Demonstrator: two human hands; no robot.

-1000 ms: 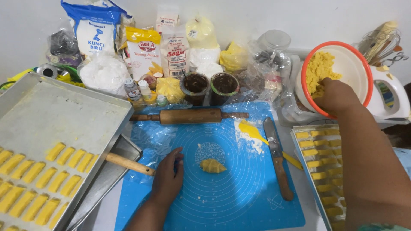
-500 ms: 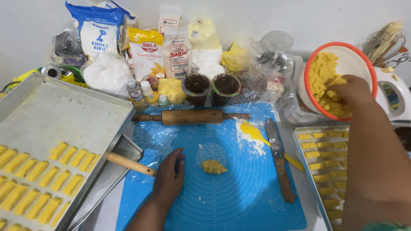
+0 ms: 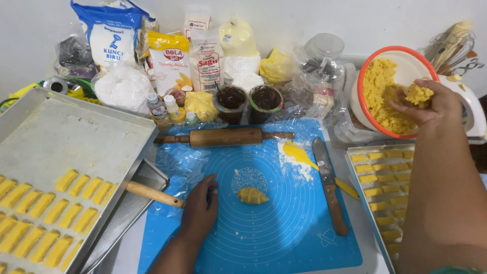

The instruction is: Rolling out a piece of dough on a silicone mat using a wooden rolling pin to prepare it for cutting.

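Right hand (image 3: 431,104) is up at the orange-rimmed bowl (image 3: 366,81), grip closed around a lump of yellow dough (image 3: 419,94) lifted just clear of the dough left inside. Left hand (image 3: 200,210) lies flat on the blue silicone mat (image 3: 284,238), grip holding nothing, fingers loosely together, just beside a small dough piece (image 3: 252,195) at mat centre. Rolling pin (image 3: 223,137) sits across the mat's far edge, knife (image 3: 328,182) to the right, tray of cut dough sticks (image 3: 76,147) on the left.

two bare hands (image 3: 200,213), bare forearms, no sleeves
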